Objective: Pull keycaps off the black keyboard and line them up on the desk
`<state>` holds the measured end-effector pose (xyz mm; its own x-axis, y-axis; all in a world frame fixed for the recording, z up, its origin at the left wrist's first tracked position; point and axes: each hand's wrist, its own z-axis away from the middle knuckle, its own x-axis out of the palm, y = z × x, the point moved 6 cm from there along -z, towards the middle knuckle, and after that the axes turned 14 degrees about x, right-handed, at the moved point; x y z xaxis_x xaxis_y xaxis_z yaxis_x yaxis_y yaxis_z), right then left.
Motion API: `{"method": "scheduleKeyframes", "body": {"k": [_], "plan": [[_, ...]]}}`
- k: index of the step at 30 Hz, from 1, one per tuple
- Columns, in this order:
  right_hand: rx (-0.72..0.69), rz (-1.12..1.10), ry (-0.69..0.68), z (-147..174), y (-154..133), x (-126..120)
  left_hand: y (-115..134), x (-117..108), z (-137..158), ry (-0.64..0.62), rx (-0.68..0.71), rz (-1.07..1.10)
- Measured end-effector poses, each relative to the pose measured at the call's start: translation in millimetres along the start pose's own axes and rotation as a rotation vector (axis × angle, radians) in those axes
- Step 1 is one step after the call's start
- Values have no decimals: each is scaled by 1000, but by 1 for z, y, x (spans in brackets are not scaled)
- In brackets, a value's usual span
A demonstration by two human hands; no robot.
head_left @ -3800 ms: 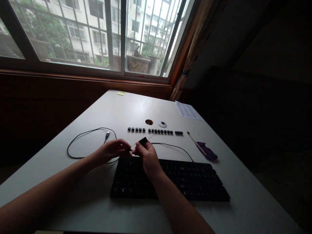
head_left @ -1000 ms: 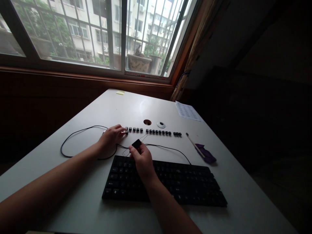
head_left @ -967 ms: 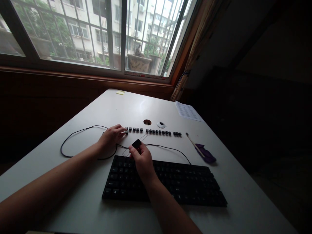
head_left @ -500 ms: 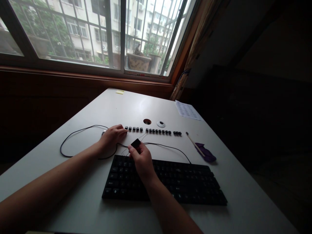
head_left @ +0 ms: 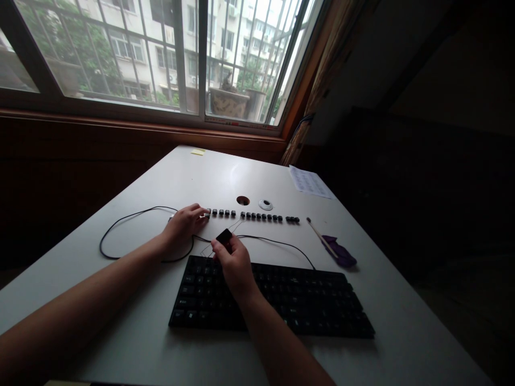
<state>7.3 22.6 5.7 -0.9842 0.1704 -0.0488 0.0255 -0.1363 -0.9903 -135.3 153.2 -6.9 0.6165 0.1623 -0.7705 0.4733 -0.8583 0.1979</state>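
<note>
My left hand [head_left: 187, 221] reaches to the left end of a row of small black keycaps on the white table. Its thumb and forefinger are closed on the end keycap [head_left: 208, 213]. Over the far edge of a black keyboard [head_left: 306, 305], my right hand [head_left: 236, 260] grips what looks like a wire keycap puller [head_left: 223, 236], a flat black piece with thin wire loops sticking out. The other keycaps [head_left: 258, 216] stretch rightward in groups. Part of the keyboard is hidden under my right hand and forearm.
A black cable [head_left: 105, 241] curls to the left and runs behind the keyboard. To the right lie a thin brush [head_left: 322, 236] and a purple cloth [head_left: 345, 257]. Farther back are a cable hole [head_left: 243, 200], its round cover [head_left: 265, 205], printed paper [head_left: 310, 182] and a yellow note [head_left: 198, 152].
My left hand has shifted very slightly left and its fingers have changed position around the end keycap. The right hand and the puller stay where they were.
</note>
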Motion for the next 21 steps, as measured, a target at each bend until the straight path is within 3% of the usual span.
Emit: {"method": "scheduleKeyframes", "body": {"k": [21], "plan": [[-4, 13, 10, 1, 0, 0, -1, 2, -2, -19, 22, -6]]}}
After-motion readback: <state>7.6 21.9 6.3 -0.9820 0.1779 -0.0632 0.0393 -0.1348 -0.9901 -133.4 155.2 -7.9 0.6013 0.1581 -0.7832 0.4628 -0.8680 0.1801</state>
